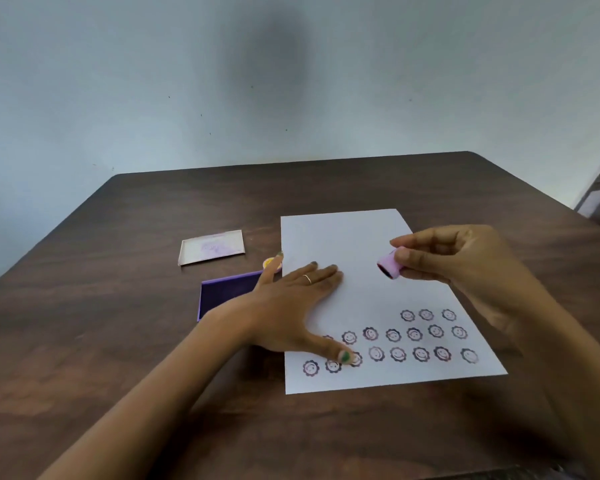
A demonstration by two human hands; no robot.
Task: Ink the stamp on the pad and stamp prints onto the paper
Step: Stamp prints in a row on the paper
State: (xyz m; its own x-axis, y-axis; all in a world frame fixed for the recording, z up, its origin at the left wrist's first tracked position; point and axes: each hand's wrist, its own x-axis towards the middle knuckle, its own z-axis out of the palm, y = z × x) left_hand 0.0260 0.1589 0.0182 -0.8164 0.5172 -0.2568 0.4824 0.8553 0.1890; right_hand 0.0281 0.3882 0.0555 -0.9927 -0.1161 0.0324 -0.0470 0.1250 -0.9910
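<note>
A white sheet of paper point(347, 237) lies on the dark wooden table point(153, 341), with several purple smiley-flower prints in rows near its front edge. My left hand point(291, 306) lies flat on the paper's left side, fingers straight, thumb on the prints. My right hand point(458, 261) pinches a small pink cylindrical stamp point(390, 266) above the paper's middle, its dark inked face tilted toward the left. The purple ink pad point(222, 292) sits open left of the paper, partly hidden under my left wrist.
The ink pad's white lid point(211, 251) lies farther back on the left. A small yellow round object point(269, 262) peeks out beside my left fingers. The table's far edge meets a pale wall.
</note>
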